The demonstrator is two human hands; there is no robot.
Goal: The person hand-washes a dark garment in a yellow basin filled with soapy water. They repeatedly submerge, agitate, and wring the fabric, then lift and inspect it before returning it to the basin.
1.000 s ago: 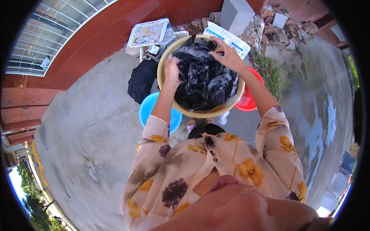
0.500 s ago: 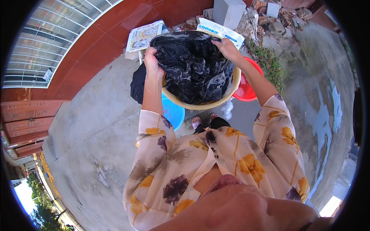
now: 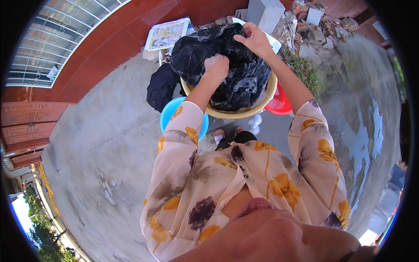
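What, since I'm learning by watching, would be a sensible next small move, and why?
Perhaps draw the far-left edge of the sudsy black cloth in over the yellow basin: it seems to reach past the rim there, hiding it, and the left hand, curled at the cloth, is nearer that edge than the right hand.

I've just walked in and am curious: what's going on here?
Someone is handling soapy black cloth heaped over a cream basin. The left hand is clenched on the cloth; the right hand touches its far edge. A blue basin shows on the left, a red basin on the right.
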